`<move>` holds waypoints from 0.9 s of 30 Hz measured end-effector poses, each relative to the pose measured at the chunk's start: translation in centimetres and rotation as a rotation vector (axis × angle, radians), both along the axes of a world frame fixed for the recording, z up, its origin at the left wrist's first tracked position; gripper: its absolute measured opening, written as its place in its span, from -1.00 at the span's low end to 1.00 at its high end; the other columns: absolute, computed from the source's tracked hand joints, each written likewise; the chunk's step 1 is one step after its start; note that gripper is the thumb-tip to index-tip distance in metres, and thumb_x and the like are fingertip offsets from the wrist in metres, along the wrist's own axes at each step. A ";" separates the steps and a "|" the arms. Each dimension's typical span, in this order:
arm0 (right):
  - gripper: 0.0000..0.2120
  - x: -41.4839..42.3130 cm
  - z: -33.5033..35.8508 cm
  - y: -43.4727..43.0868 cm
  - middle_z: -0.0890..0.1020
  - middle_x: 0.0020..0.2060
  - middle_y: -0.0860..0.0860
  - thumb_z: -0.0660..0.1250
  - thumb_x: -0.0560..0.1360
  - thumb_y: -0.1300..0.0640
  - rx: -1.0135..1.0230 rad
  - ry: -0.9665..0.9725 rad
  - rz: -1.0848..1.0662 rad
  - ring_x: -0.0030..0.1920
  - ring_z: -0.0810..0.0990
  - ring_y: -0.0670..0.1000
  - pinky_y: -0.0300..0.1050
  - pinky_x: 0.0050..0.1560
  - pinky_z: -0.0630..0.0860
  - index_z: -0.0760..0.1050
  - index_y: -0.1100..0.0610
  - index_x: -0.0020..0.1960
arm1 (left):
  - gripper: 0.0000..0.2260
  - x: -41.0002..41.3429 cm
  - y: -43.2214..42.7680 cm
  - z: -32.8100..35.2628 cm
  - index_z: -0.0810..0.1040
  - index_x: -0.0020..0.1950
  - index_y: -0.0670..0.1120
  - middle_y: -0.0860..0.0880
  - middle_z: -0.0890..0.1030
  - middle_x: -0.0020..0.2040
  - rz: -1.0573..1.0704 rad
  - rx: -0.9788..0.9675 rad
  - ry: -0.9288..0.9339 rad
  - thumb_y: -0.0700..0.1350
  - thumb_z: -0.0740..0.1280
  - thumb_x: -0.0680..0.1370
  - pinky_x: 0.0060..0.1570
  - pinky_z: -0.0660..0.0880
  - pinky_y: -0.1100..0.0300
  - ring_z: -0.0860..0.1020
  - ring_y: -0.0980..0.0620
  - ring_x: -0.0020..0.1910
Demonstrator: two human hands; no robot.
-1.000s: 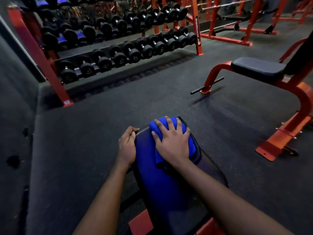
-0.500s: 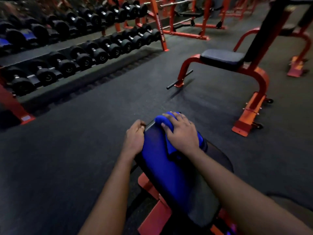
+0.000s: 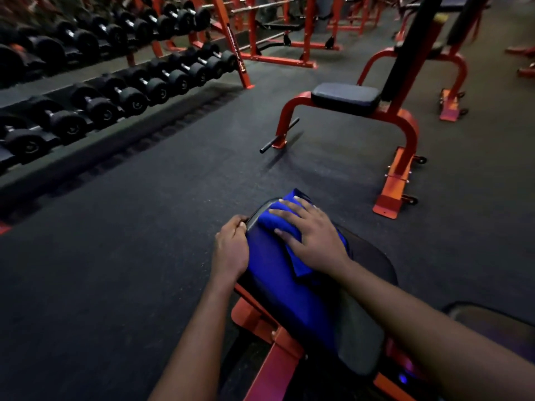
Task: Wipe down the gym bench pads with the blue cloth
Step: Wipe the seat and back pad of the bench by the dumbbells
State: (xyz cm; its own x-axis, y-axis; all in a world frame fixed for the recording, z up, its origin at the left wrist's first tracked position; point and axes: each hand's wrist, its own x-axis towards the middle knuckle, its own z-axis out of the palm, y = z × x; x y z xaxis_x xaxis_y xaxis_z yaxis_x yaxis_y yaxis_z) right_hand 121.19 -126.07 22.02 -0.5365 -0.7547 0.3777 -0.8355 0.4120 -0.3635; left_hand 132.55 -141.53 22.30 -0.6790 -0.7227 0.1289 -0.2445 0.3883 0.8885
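Observation:
A dark bench pad (image 3: pixel 362 334) on an orange frame slopes away from me at the bottom centre, glowing blue along its left half. The blue cloth (image 3: pixel 278 221) lies bunched at the pad's far end. My right hand (image 3: pixel 309 238) presses flat on the cloth with its fingers spread and straight. My left hand (image 3: pixel 231 247) grips the pad's left edge near the far end, fingers curled round the rim.
A second orange bench with a black seat pad (image 3: pixel 346 98) stands ahead to the right. A long dumbbell rack (image 3: pixel 121 94) runs along the left. Orange racks (image 3: pixel 278 30) fill the background. Dark rubber floor (image 3: pixel 144 227) lies between.
My view has swung left to right and slightly back, so the rack has slid left. My right hand and the cloth stay at the pad's far end; the left hand keeps its grip.

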 end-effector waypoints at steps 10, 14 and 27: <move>-0.58 -1.2 -0.6 1.3 0.40 0.45 -0.16 0.15 0.59 -0.19 -0.013 0.038 0.127 0.49 0.30 -0.01 0.05 0.49 0.23 0.41 -0.17 0.42 | -0.76 0.2 0.6 0.7 0.62 0.03 -0.14 -0.02 0.62 -0.09 0.024 0.021 -0.011 -0.27 0.16 0.60 -0.14 0.36 0.32 0.52 0.04 -0.09; -0.57 -0.2 0.0 -0.8 0.47 0.42 -0.07 0.21 0.56 -0.14 -0.074 -0.152 -0.310 0.45 0.37 0.06 0.04 0.46 0.27 0.46 -0.11 0.40 | -0.70 0.2 0.7 0.7 0.62 0.00 -0.12 -0.04 0.64 -0.13 0.013 0.041 0.001 -0.11 0.12 0.50 -0.10 0.40 0.14 0.53 0.02 -0.14; -0.55 1.8 -1.1 2.9 0.39 0.47 -0.10 0.17 0.57 -0.16 -0.036 -0.003 -0.038 0.51 0.27 0.02 0.02 0.50 0.20 0.40 -0.15 0.44 | -0.76 0.3 0.8 0.9 0.61 0.01 -0.11 -0.04 0.62 -0.13 0.017 0.030 -0.043 -0.26 0.14 0.61 -0.12 0.39 0.19 0.52 0.03 -0.14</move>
